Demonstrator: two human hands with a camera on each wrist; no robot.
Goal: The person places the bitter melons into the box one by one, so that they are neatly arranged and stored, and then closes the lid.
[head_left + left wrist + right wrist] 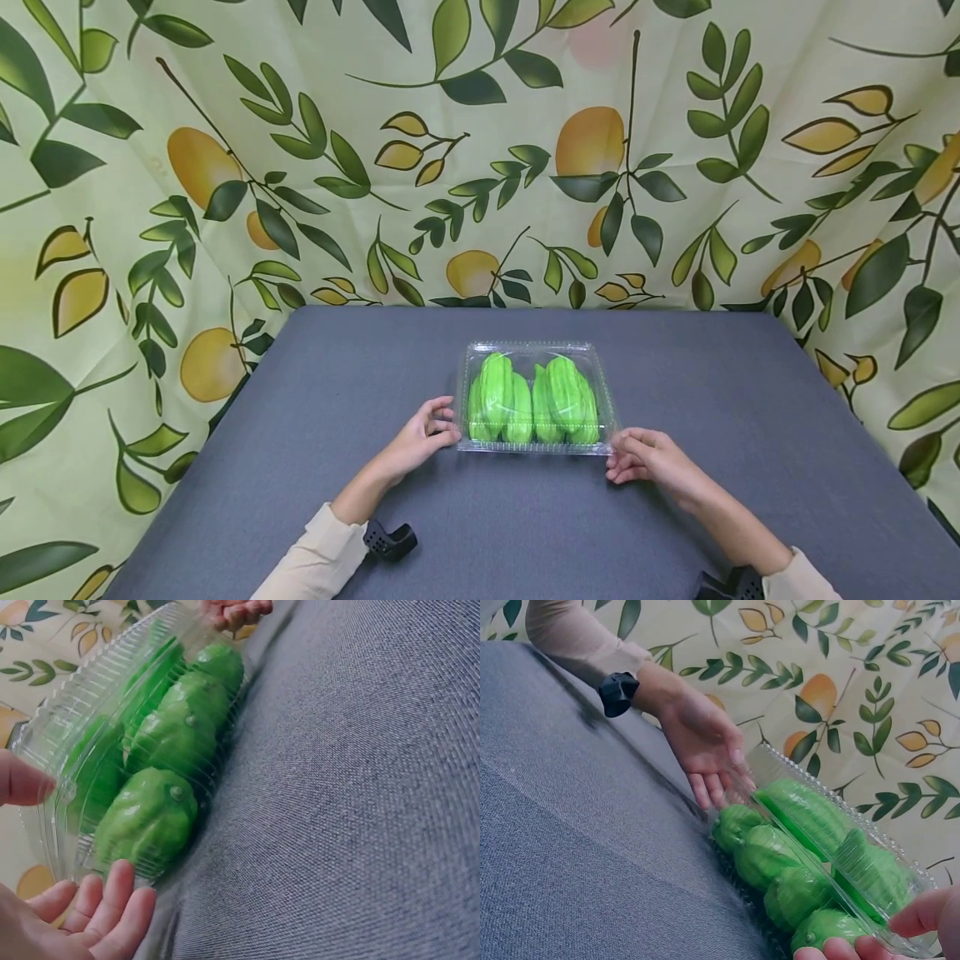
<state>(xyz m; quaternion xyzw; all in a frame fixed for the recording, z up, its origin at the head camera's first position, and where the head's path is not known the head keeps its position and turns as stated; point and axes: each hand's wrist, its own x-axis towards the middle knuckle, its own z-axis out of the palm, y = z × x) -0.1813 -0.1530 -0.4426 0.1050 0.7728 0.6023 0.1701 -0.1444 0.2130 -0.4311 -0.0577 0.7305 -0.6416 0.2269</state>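
Note:
A clear plastic clamshell box [536, 448] lies on the grey cloth in front of me. Inside it are several glossy green ridged fruits [564, 396], elongated from above and rounded with small stem dots at their ends [146, 814]. My left hand [422, 435] is at the box's left front corner, its thumb by the lid rim and its fingers loosely spread low along the side. At the right front corner, my right hand [651, 462] holds the rim between thumb and curled fingers; its thumb [919, 913] lies along the lid edge.
Grey cloth [360, 358] covers the table around the box. A curtain printed with leaves and orange fruit [517, 125] hangs behind and at both sides. Each wrist wears a black camera mount [390, 540].

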